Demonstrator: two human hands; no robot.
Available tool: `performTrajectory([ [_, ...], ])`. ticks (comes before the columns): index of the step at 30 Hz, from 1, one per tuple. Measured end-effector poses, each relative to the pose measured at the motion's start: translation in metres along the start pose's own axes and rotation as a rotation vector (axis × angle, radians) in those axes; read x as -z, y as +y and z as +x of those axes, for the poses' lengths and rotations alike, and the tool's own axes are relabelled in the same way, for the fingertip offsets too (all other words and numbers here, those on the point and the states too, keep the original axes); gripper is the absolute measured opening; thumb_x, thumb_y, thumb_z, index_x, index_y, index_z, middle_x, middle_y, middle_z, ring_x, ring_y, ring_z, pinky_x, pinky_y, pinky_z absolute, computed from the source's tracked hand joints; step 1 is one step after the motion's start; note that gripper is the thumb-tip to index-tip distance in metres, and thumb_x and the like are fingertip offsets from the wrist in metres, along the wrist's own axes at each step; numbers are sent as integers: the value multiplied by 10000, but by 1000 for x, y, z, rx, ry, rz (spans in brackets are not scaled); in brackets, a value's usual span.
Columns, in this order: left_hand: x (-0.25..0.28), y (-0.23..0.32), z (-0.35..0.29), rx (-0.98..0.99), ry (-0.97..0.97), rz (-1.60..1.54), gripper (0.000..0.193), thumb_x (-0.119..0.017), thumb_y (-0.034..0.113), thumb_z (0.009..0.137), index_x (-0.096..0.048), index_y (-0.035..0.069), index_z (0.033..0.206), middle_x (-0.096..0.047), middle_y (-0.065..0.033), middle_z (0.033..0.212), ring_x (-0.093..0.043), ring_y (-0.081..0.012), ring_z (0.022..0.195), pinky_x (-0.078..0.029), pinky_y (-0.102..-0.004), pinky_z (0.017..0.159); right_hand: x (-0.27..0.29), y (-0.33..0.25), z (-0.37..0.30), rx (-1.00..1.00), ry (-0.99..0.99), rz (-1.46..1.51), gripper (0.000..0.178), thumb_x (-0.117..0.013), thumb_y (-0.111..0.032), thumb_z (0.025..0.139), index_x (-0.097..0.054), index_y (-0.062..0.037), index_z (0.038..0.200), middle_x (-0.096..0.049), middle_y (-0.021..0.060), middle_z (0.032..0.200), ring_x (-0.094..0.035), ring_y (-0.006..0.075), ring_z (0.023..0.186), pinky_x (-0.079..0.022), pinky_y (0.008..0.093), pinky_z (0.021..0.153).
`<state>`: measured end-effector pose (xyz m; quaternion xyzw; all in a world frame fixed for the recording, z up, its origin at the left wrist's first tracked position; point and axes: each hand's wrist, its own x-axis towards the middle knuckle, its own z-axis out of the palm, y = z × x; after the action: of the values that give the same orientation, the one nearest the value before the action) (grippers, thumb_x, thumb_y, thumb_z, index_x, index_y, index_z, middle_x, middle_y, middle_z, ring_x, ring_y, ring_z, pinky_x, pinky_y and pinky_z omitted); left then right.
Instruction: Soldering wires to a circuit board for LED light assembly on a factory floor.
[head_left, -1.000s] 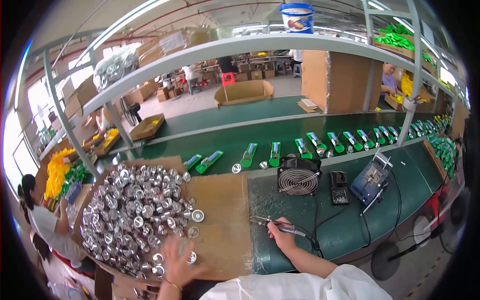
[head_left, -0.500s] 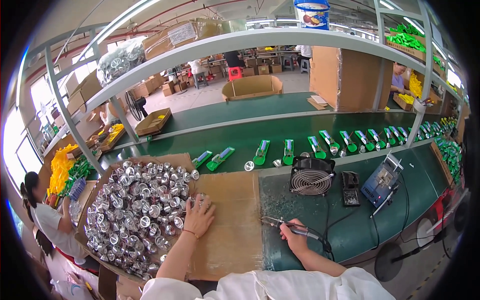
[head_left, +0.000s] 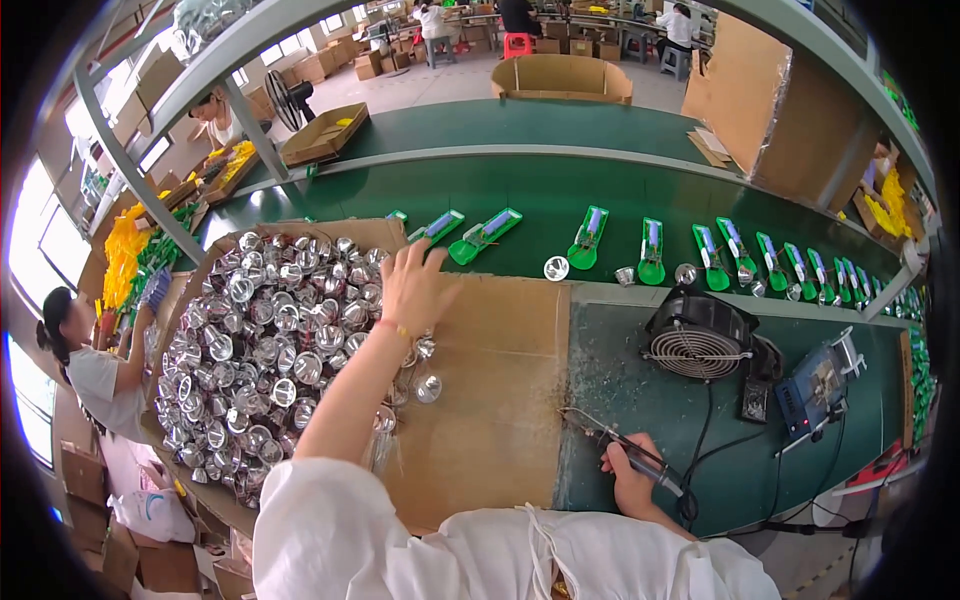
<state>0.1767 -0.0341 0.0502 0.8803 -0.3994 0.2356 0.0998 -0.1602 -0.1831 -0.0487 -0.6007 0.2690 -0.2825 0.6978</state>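
My left hand [head_left: 410, 288] is open, its fingers spread, just short of a green plastic housing [head_left: 437, 228] with a bluish cylinder in it. It is above the right edge of a shallow cardboard box [head_left: 372, 236] heaped with shiny silver reflector cups [head_left: 305, 335]. A few cups [head_left: 428, 387] lie outside the heap, on a brown cardboard sheet [head_left: 490, 400]. In my right hand [head_left: 632, 472] is a soldering iron [head_left: 640, 458]. Its thin tip points left, over the sheet's right edge. Further green housings [head_left: 590, 238] stand in a row, some with a cup beside them.
A black fan [head_left: 700, 335], a small black block [head_left: 755, 398] and a blue soldering station [head_left: 815, 390] with cords stand on the right of the green bench. A grey shelf frame [head_left: 560, 152] crosses beyond. Other people sit at the left and far back.
My left hand has lifted from the cups and reached forward toward the green housings. The right hand still holds the iron. The view has tilted down and shifted.
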Motion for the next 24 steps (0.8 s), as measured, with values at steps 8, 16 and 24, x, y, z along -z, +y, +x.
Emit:
performTrajectory([
  [8,-124,-16,67,245,-435,-191,629,-712,325,672,-397,16,1121,-577,-205,1006,-551,-325,990,-454,-403,821,4,5,-14,-18,14,-1,134,-623,-66,782,-512,6,806,-599,93,663,-556,108,550,-468,253,523],
  [16,-54,57,9,259,-438,-310,642,-736,384,624,-393,35,1040,-605,-190,835,-593,-348,808,-467,-411,724,8,3,-12,-65,-10,26,109,-632,-67,774,-535,-20,794,-588,58,657,-548,93,554,-450,235,511],
  [24,38,124,-138,324,-358,-470,656,-745,404,618,-417,38,1052,-565,-156,918,-588,-332,798,-482,-397,644,0,-6,3,-15,-20,-15,112,-594,-82,807,-523,-1,837,-578,71,668,-538,98,560,-447,231,520],
])
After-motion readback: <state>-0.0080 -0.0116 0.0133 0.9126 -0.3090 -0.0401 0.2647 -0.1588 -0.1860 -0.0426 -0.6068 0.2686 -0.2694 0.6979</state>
